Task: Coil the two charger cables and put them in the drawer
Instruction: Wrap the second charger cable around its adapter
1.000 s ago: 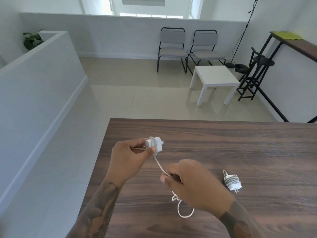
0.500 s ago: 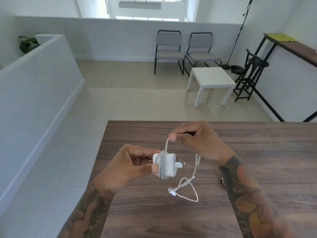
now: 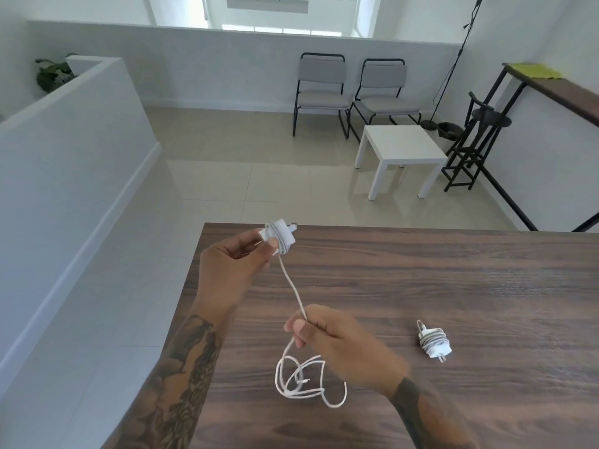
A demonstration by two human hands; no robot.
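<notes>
My left hand (image 3: 233,264) grips a white charger plug (image 3: 279,239) above the table's far left corner, with a few turns of its white cable (image 3: 293,293) wound round it. The cable runs down to my right hand (image 3: 337,341), which pinches it between thumb and fingers. Below that hand the loose end lies in tangled loops (image 3: 304,380) on the wood. A second white charger (image 3: 433,343), its cable wrapped round the plug, lies on the table to the right of my right hand. No drawer is in view.
The dark wooden table (image 3: 453,280) fills the lower right; its left edge drops to a tiled floor. Beyond it stand a white side table (image 3: 400,150), two grey chairs (image 3: 353,92) and a black stool (image 3: 476,137). A low white wall (image 3: 64,150) runs along the left.
My right hand came down from above the plug towards me, sliding along the cable and drawing it taut. My left hand lifted the plug up and away. The second charger is in view again.
</notes>
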